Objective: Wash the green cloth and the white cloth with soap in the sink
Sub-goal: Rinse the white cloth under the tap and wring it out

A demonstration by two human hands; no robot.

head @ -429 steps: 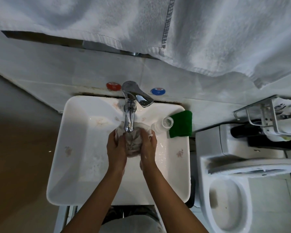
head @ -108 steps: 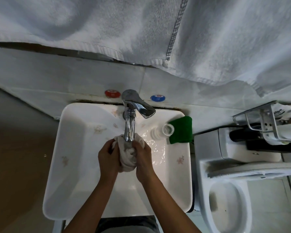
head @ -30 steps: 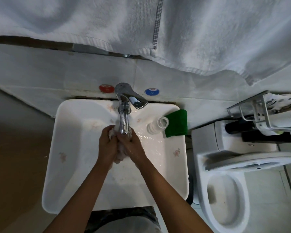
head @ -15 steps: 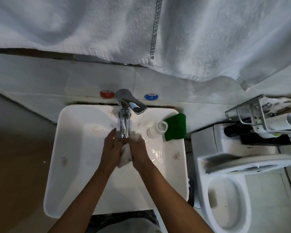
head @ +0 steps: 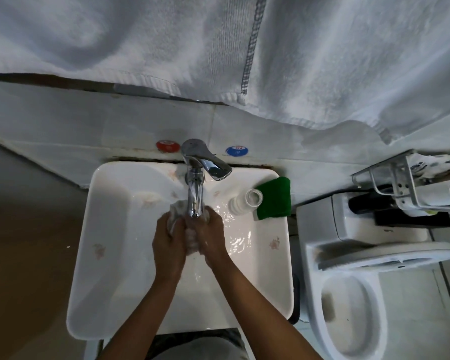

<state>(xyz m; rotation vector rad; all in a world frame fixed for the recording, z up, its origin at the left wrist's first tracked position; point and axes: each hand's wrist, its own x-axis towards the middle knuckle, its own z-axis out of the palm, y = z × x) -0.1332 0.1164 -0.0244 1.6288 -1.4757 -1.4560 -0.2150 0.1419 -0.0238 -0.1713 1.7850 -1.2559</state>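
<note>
No writing is legible on the bottle (head: 246,204); the left hand (head: 169,245) and right hand (head: 210,238) grip the white cloth (head: 190,239), apparently soapy, with the green cloth (head: 273,198) at two o'clock.

Both hands (head: 187,242) now clenched tighter together, white cloth (head: 176,211) bunched smaller (mostly hidden), sudsier than before

White cloth (head: 190,236) mostly hidden between both hands — toilet (head: 348,307) cut off at bottom edge
</note>
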